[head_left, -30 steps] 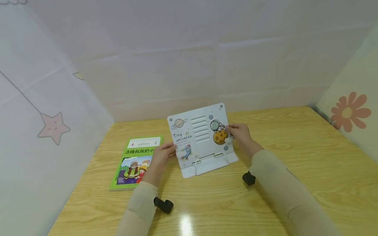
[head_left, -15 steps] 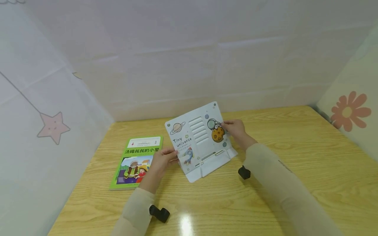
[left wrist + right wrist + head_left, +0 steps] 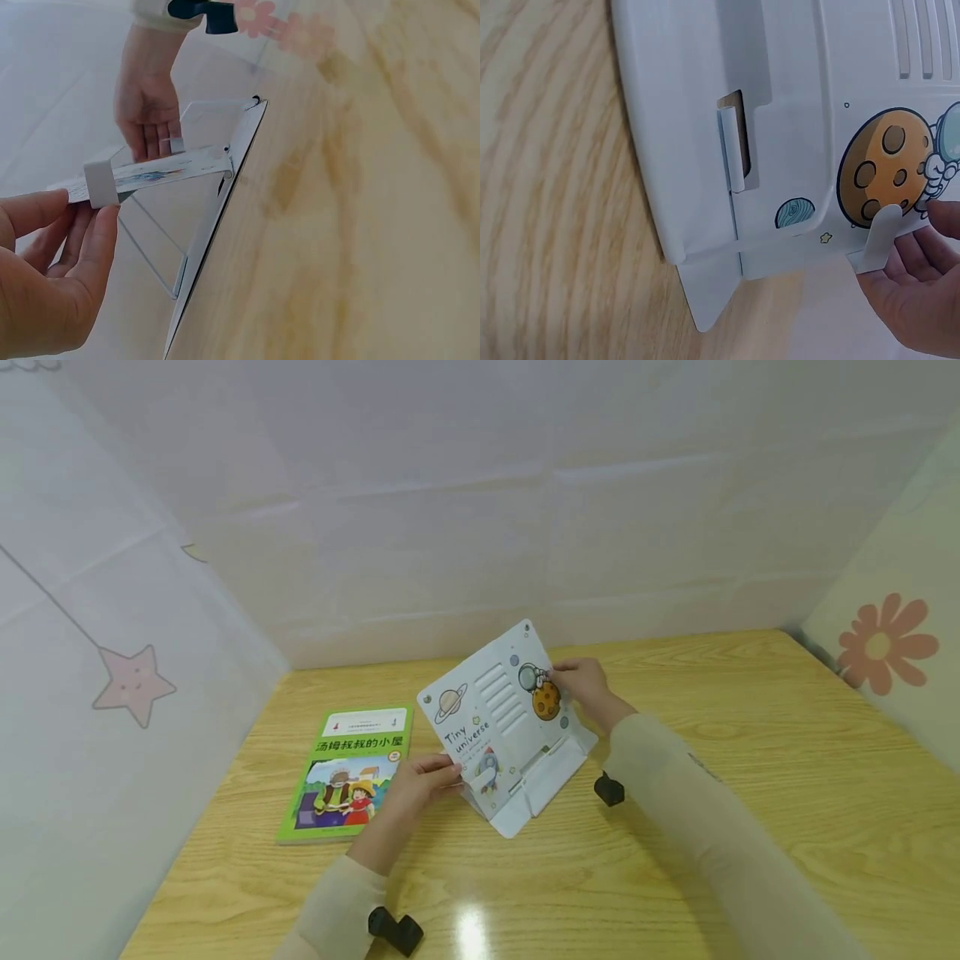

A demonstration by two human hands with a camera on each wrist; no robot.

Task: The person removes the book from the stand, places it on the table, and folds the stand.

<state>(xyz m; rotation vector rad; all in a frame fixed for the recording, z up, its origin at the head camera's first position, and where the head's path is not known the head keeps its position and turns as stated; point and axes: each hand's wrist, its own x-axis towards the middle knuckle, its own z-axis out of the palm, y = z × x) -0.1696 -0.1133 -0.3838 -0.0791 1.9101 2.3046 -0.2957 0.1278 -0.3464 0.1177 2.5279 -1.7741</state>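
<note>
A white book stand (image 3: 501,697) printed with planets, an astronaut and "Tiny universe" leans back at an angle in the middle of the table. My left hand (image 3: 420,783) pinches its left edge, thumb in front and fingers behind, right by a white page clip (image 3: 101,184) in the left wrist view. At the opposite edge my right hand (image 3: 588,685) grips the panel beside the astronaut picture. Its thumb lies on the front, close to another page clip (image 3: 881,236) in the right wrist view. The stand's base plate (image 3: 217,210) lies along the tabletop, with a wire support behind the panel.
A green-bordered picture book (image 3: 352,745) with Chinese lettering lies flat to the left, close to my left hand. The wooden table (image 3: 720,693) ends at a pale cloth wall (image 3: 480,527) at the back. Black wrist mounts hang under both sleeves.
The book stand has turned so its left side comes nearer to me and its right side swings back. My left hand has moved slightly toward me, and my right hand has shifted left.
</note>
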